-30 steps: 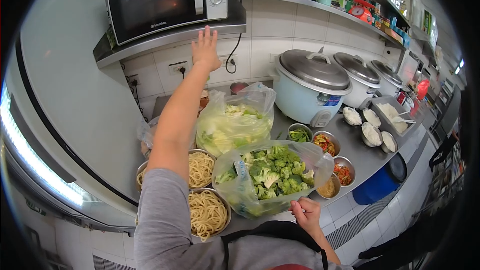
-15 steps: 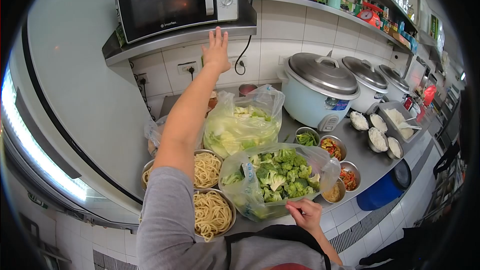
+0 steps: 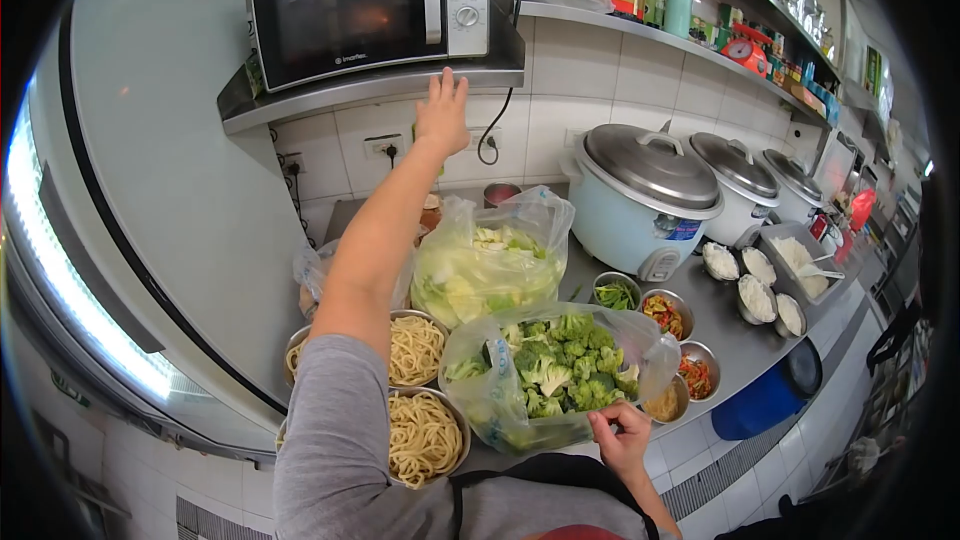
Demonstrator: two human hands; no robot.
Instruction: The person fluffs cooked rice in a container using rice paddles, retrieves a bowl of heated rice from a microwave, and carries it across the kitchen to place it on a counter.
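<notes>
The left hand (image 3: 443, 122) reaches up near the microwave shelf (image 3: 345, 103), fingers extended and slightly spread, palm hidden. The right hand's (image 3: 622, 437) fingers curl beside the broccoli bag (image 3: 492, 410) on the table (image 3: 735, 335); their grip is unclear.

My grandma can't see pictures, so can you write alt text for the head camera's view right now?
A person's left hand is raised near a microwave, while the right hand is at the edge of a plastic bag of broccoli. Noodles and big rice cookers are also on the counter.
</notes>
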